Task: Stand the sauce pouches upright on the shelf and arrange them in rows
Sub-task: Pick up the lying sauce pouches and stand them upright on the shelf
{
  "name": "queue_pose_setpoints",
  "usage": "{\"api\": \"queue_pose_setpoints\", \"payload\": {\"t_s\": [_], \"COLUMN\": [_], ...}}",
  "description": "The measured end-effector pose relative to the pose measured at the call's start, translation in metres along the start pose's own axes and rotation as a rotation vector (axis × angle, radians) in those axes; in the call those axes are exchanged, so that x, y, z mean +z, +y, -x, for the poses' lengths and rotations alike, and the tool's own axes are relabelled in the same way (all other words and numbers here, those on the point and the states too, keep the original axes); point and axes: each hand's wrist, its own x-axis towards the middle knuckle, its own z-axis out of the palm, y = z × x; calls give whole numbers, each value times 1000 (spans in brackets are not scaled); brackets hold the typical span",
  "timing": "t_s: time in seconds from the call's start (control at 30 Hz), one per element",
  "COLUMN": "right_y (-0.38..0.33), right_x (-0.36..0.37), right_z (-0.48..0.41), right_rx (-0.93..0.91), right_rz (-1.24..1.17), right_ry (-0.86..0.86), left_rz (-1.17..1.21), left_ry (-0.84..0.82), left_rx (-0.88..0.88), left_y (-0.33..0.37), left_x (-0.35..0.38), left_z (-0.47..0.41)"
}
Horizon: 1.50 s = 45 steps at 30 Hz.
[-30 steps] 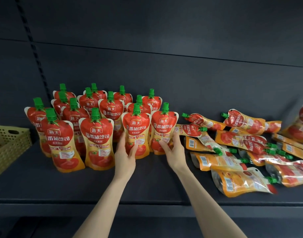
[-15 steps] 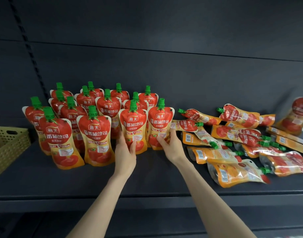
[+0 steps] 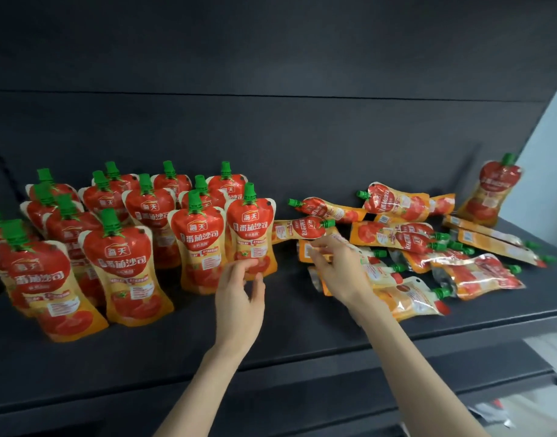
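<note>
Several red-and-orange sauce pouches with green caps stand upright in rows on the left half of the dark shelf [image 3: 182, 351]. The rightmost front pouch [image 3: 251, 228] stands next to another front pouch [image 3: 197, 247]. My left hand [image 3: 239, 301] hovers at its base with relaxed fingers, holding nothing. On the right, several pouches lie flat in a loose pile [image 3: 403, 238]. My right hand [image 3: 337, 269] reaches over the pile's left end, fingertips on an orange flat pouch [image 3: 303, 251]; a grip is not evident. One pouch [image 3: 491, 193] leans on the back wall at far right.
The shelf's dark back panel [image 3: 302, 137] rises right behind the pouches. A bare strip of shelf runs along the front edge in front of both hands. A lower shelf [image 3: 397, 389] sits below. A pale wall [image 3: 551, 152] bounds the right end.
Both hands have let go of the two front pouches. My right hand has moved right onto the lying pile, my left hand has drawn back slightly, and the view has swung right.
</note>
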Motion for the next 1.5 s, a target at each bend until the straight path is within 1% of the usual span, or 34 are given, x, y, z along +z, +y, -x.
{"api": "queue_pose_setpoints", "payload": {"t_s": [0.13, 0.23, 0.37, 0.47, 0.53, 0.7, 0.77, 0.83, 0.9, 0.93, 1.0, 1.13, 1.2, 1.3, 1.4, 1.5], "right_y": [17, 38, 70, 91, 101, 116, 122, 127, 131, 132, 133, 135, 139, 144, 144, 142], "right_x": [-34, -49, -57, -58, -55, -42, -40, -40, -40, -40, -41, -51, -52, -51, -53, -54], "right_z": [-28, -59, -106, -140, -159, -188, -197, -204, -207, -206, -204, -206, -206, -202, -199, -196], "right_rx": [-34, -39, -77, -130, -163, -185, -224, -239, -240, -241, -229, -126, -78, -37, -7, 0], "right_rz": [18, 26, 64, 84, 77, 73, 114, 68, 28, 19, -18, -181, -226, -274, -331, -347], "right_ry": [34, 34, -37, -99, -144, -307, -302, -290, -266, -248, -215, -165, -150, -128, -153, -170], "left_rz": [25, -6, -88, -202, -262, -331, -471, -628, -684, -683, -625, -373, -264, -34, 179, 292], "left_ry": [-52, -56, -51, -71, -126, -335, -396, -449, -475, -462, -390, -218, -158, -38, 115, 203], "left_rx": [17, -40, -123, -182, -238, -339, -336, -315, -313, -301, -277, -261, -259, -294, -309, -314], "left_y": [22, 31, 31, 25, 20, 9, 10, 13, 14, 13, 8, 12, 15, 18, 26, 27], "left_x": [45, 87, 137, 161, 170, 179, 177, 173, 172, 173, 174, 177, 176, 172, 171, 173], "left_z": [-25, -42, -70, -93, -108, -136, -145, -153, -158, -160, -162, -166, -171, -178, -180, -179]}}
